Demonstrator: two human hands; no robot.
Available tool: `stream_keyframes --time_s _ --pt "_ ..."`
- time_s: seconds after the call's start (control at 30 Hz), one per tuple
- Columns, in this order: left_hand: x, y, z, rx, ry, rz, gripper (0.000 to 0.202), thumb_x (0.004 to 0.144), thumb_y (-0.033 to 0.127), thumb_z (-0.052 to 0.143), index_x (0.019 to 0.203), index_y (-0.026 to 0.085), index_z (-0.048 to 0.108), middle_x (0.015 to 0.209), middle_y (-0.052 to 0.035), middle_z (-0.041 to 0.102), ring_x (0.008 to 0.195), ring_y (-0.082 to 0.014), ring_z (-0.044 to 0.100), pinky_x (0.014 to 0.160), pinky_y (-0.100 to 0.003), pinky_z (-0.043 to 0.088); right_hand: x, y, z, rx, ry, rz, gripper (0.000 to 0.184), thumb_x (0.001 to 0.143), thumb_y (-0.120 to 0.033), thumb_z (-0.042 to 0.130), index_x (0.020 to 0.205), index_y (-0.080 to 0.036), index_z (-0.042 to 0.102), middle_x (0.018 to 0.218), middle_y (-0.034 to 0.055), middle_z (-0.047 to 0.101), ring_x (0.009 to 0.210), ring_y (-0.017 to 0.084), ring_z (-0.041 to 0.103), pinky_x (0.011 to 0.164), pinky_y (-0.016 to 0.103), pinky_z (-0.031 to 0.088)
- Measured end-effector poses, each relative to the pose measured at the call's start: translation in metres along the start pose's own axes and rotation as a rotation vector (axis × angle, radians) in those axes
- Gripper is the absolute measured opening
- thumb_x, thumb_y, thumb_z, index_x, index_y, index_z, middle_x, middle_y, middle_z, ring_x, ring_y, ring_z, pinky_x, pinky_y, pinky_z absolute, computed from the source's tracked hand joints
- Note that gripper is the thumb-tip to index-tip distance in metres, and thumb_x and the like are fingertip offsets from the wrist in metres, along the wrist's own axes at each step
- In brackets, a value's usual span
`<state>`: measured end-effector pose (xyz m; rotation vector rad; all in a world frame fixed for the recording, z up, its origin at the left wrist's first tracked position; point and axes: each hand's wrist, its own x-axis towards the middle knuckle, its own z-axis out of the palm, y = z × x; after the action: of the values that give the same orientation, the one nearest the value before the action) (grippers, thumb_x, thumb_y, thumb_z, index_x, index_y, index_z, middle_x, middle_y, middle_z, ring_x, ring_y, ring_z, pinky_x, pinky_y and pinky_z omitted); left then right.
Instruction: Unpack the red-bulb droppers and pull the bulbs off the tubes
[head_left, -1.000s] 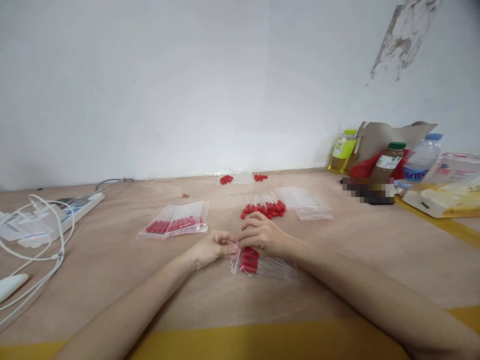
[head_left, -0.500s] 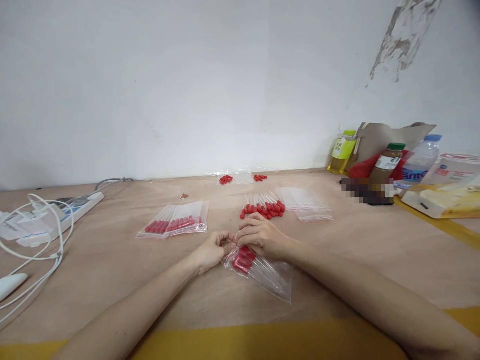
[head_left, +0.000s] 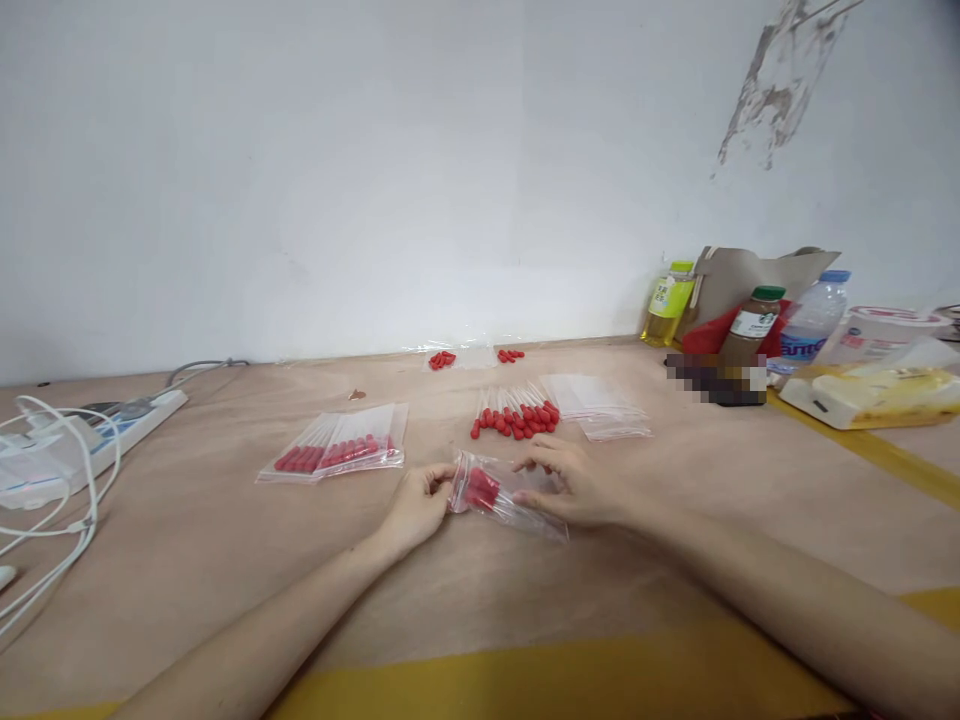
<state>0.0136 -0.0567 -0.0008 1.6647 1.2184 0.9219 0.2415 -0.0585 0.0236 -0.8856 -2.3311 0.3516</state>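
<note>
My left hand (head_left: 420,500) pinches the sealing-strip end of a clear zip bag (head_left: 551,522) between thumb and fingers. Inside the bag lie several pale sticks with red bulb-shaped tips (head_left: 482,488), tips toward my left hand. Over the bag's right part is my right hand (head_left: 574,485), fingers curved and apart, thumb at the plastic; it does not look closed on the bag. Just beyond it, a loose pile of red-tipped sticks (head_left: 517,415) rests on the table. Filled zip bags (head_left: 337,445) lie overlapped to the left.
Flat unfilled zip bags (head_left: 600,405) are stacked right of the pile. Red pieces (head_left: 442,360) in clear plastic lie by the wall. A power strip (head_left: 150,425) and white cables (head_left: 91,490) occupy the left. Bottles (head_left: 754,325) and a tissue pack (head_left: 862,395) stand at right.
My right hand has come away from the bag's sealing strip, moved right and opened its fingers. The bag has turned to lie more level. The whole view has shifted slightly.
</note>
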Motion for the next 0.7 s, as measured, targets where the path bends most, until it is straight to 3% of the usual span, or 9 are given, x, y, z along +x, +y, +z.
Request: stream_keyframes --time_s 0.07,0.17,0.3,0.37,0.47,0.57,0.7 --pt "0.001 -0.007 0.001 0.035 0.004 0.031 0.027 0.076 0.026 0.049 0.093 0.013 0.066 0.077 -0.0038 0.066 0.074 -0.0168 0.058 0.068 -0.026 0.044 -0.009 0.002 0.000 -0.015 -0.043 0.041 0.036 0.068 -0.038 0.066 0.096 -0.018 0.058 0.080 0.0024 0.055 0.071 0.013 0.050 0.062 0.025 0.041" --pt "-0.001 -0.009 0.001 0.203 0.044 0.103 0.027 0.076 0.025 0.049 0.096 0.015 0.065 0.079 -0.0039 0.061 0.068 -0.0147 0.055 0.063 -0.025 0.043 -0.015 0.008 0.003 -0.009 -0.051 0.094 0.034 0.068 -0.037 0.065 0.095 -0.018 0.059 0.082 0.0030 0.056 0.070 0.013 0.050 0.062 0.025 0.041" --pt "-0.007 0.002 -0.001 0.497 0.163 0.330 0.024 0.075 0.021 0.052 0.095 0.019 0.065 0.085 -0.0045 0.054 0.079 -0.0163 0.052 0.070 -0.027 0.043 -0.019 0.015 0.011 0.027 -0.045 0.084 0.034 0.075 -0.035 0.059 0.106 -0.020 0.059 0.088 0.0049 0.054 0.075 0.013 0.051 0.067 0.026 0.043" --pt "-0.008 0.006 -0.003 0.498 0.099 0.405 0.025 0.078 0.019 0.050 0.098 0.020 0.065 0.091 -0.0053 0.056 0.088 -0.0173 0.052 0.079 -0.028 0.042 -0.021 0.016 0.014 0.015 -0.055 0.033 0.038 0.079 -0.033 0.055 0.116 -0.024 0.054 0.092 0.0053 0.054 0.079 0.014 0.051 0.071 0.027 0.043" --pt "-0.007 0.007 -0.004 0.382 0.011 0.413 0.026 0.081 0.021 0.047 0.102 0.019 0.063 0.106 -0.0069 0.057 0.099 -0.0187 0.052 0.088 -0.030 0.040 -0.023 0.016 0.016 -0.041 -0.062 -0.047 0.040 0.084 -0.027 0.047 0.124 -0.026 0.047 0.096 0.0063 0.054 0.084 0.014 0.051 0.076 0.029 0.043" --pt "-0.004 0.007 -0.004 0.330 -0.073 0.387 0.027 0.084 0.026 0.044 0.105 0.018 0.061 0.105 -0.0069 0.059 0.096 -0.0195 0.054 0.087 -0.031 0.041 -0.022 0.017 0.018 -0.077 -0.069 -0.103 0.037 0.086 -0.024 0.043 0.122 -0.026 0.049 0.096 0.0068 0.055 0.085 0.015 0.050 0.076 0.031 0.043" --pt "-0.004 0.010 -0.005 0.422 -0.156 0.394 0.033 0.088 0.028 0.037 0.116 0.021 0.054 0.104 -0.0063 0.060 0.097 -0.0196 0.052 0.087 -0.031 0.038 -0.021 0.017 0.019 -0.085 -0.063 -0.111 0.034 0.087 -0.024 0.041 0.118 -0.024 0.053 0.095 0.0073 0.055 0.085 0.015 0.049 0.075 0.030 0.043"
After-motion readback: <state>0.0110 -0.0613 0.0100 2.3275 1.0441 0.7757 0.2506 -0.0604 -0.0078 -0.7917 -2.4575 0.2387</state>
